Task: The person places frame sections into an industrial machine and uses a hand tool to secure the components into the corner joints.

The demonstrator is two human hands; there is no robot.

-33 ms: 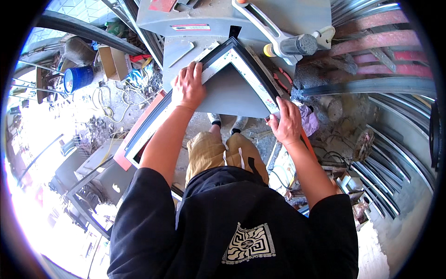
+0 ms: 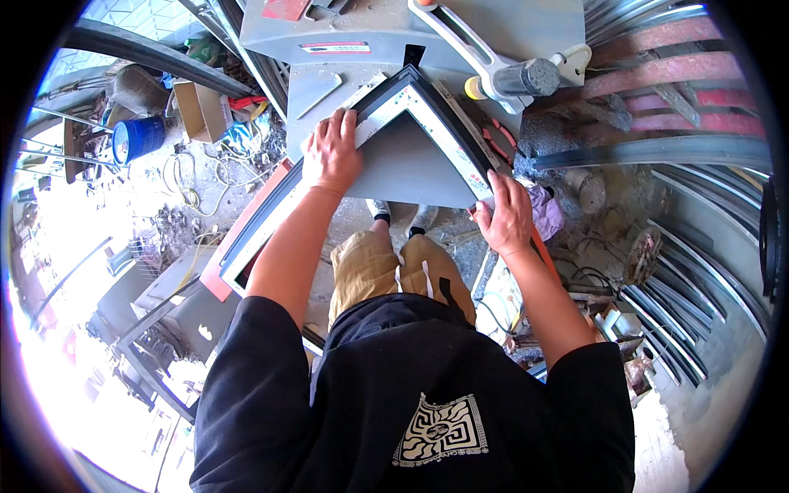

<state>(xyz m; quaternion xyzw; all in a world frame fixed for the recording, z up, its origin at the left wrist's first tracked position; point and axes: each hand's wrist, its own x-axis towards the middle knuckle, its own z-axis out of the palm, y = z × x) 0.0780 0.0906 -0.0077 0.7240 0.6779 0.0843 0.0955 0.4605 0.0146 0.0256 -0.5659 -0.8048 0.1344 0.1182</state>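
Note:
A black and white frame profile (image 2: pixel 450 146) lies on the grey bed of a machine (image 2: pixel 390 29). Its two bars meet in a pointed corner at the far side, against the machine's dark slot. My left hand (image 2: pixel 332 154) is wrapped over the left bar, fingers on its outer black edge. On the right bar, near its lower end, my right hand (image 2: pixel 506 215) grips with the thumb on the inner side and the fingers over the outer edge. That bar's end is partly hidden by the hand. The left bar runs down past my left forearm, which covers part of it.
A pale lever arm (image 2: pixel 460 39) with a grey cylinder stands at the machine's right. Red-handled pliers (image 2: pixel 501 140) lie beside the right bar. A red-orange support (image 2: pixel 220 275) runs along the left bar. Further left are a blue bucket (image 2: pixel 138 140) and cardboard box (image 2: pixel 197 111); long profiles (image 2: pixel 682 320) fill the right.

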